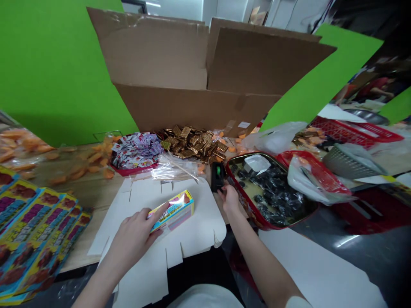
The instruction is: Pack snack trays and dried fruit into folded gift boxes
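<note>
My left hand (pixel 136 233) grips a small printed carton (pixel 176 209), yellow, blue and pink, lying slanted above flat white cardboard (pixel 141 265). Its thumb and fingers press on the carton's near end. My right hand (pixel 229 197) reaches to a black tape dispenser (pixel 217 176) with a green core. Those fingertips are pinched together at the dispenser's near end; any strip of tape between them is too small to see. Just right of this hand stands a red-rimmed tin (pixel 245 204) of dark pieces in clear wrappers.
Behind lie gold-wrapped pieces (pixel 192 143), a red tray of small sachets (pixel 138 149) and clear plastic sleeves (pixel 173 167). A large open cardboard box (pixel 192 107) rises at the back. Flat printed cartons (pixel 38 231) are stacked left. Red baskets (pixel 356 130) stand right.
</note>
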The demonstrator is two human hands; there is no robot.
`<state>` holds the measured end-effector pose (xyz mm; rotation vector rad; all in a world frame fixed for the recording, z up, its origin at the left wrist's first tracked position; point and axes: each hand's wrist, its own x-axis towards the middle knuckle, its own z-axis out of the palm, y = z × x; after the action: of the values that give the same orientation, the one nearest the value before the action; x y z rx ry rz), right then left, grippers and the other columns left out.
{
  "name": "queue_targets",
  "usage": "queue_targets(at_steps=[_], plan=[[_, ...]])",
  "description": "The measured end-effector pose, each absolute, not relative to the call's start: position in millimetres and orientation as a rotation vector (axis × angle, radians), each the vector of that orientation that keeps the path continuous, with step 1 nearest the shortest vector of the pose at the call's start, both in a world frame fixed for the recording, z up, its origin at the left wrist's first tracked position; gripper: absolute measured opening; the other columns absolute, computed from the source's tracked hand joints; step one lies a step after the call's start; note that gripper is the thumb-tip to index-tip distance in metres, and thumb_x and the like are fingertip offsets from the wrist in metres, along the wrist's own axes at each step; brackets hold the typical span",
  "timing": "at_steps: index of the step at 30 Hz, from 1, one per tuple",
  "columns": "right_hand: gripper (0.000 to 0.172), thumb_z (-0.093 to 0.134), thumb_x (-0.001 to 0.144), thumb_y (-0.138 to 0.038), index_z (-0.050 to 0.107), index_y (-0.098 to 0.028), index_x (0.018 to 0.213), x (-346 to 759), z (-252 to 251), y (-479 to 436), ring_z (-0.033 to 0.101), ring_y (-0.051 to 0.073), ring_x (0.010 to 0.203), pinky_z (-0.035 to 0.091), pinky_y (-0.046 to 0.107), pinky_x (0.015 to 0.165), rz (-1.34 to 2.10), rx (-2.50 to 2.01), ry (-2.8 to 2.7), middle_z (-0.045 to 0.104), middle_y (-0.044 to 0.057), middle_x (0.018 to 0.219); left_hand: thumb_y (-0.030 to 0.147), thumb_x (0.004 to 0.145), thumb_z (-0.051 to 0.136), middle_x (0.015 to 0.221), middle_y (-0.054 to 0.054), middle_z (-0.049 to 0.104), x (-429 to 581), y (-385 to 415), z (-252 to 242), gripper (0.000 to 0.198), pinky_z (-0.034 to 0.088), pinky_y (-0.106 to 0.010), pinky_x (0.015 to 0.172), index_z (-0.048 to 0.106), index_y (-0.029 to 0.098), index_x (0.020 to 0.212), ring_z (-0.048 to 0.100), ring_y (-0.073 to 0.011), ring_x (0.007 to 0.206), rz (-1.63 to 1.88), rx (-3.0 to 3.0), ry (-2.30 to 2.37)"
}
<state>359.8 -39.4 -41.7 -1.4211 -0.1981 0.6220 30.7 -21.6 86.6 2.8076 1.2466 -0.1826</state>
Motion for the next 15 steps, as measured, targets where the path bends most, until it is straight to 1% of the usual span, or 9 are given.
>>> queue_targets(at_steps=[4,7,9,11,13,15], plan=[[0.018,0.049,0.065,-0.038,0.042,-0.022,0.059,350,-59,-39,0.051,0.014,0.064,0.047,0.025,0.059,0.523,-1.512,-0.277,0.048,-0.004,0.057,0.034,0.093,0.042,0.104,-0.009,0.057,32,-25,84,0.056,0.043,-0.037,0.074,0.027,0.037,0.147,0.058,-0.0255,0.086,-0.132,2.851,1.257],[0.020,0.051,0.066,-0.036,0.039,-0.023,0.056,347,-67,-42,0.049,0.015,0.065,0.042,0.025,0.058,0.458,-1.597,-0.352,0.045,-0.004,0.053,0.033,0.093,0.044,0.108,-0.009,0.056,31,-25,80,0.056,0.044,-0.038,0.074,0.028,0.036,0.146,0.059,-0.0256,0.087,-0.092,2.868,1.254],[0.021,0.050,0.066,-0.034,0.037,-0.024,0.054,348,-68,-44,0.049,0.016,0.067,0.040,0.026,0.059,0.428,-1.646,-0.399,0.045,-0.004,0.052,0.034,0.091,0.048,0.116,-0.011,0.054,28,-24,77,0.053,0.044,-0.039,0.077,0.036,0.032,0.142,0.058,-0.0256,0.091,0.016,2.862,1.250],[0.021,0.050,0.067,-0.033,0.036,-0.024,0.053,349,-66,-45,0.049,0.017,0.069,0.040,0.027,0.061,0.408,-1.686,-0.447,0.046,-0.003,0.053,0.039,0.087,0.054,0.123,-0.013,0.050,23,-25,74,0.048,0.044,-0.040,0.083,0.047,0.026,0.133,0.055,-0.0271,0.100,0.183,2.871,1.194],[0.023,0.051,0.067,-0.033,0.036,-0.024,0.052,350,-61,-45,0.050,0.018,0.071,0.040,0.027,0.064,0.394,-1.719,-0.493,0.048,-0.001,0.055,0.045,0.083,0.058,0.124,-0.014,0.049,19,-28,72,0.047,0.042,-0.043,0.087,0.054,0.023,0.125,0.051,-0.0295,0.107,0.355,2.915,1.103],[0.024,0.052,0.068,-0.033,0.036,-0.024,0.052,349,-56,-45,0.052,0.019,0.076,0.041,0.028,0.067,0.382,-1.745,-0.536,0.052,0.001,0.059,0.046,0.085,0.057,0.121,-0.013,0.052,17,-34,71,0.043,0.041,-0.045,0.088,0.056,0.024,0.122,0.050,-0.0302,0.109,0.479,2.972,1.046]])
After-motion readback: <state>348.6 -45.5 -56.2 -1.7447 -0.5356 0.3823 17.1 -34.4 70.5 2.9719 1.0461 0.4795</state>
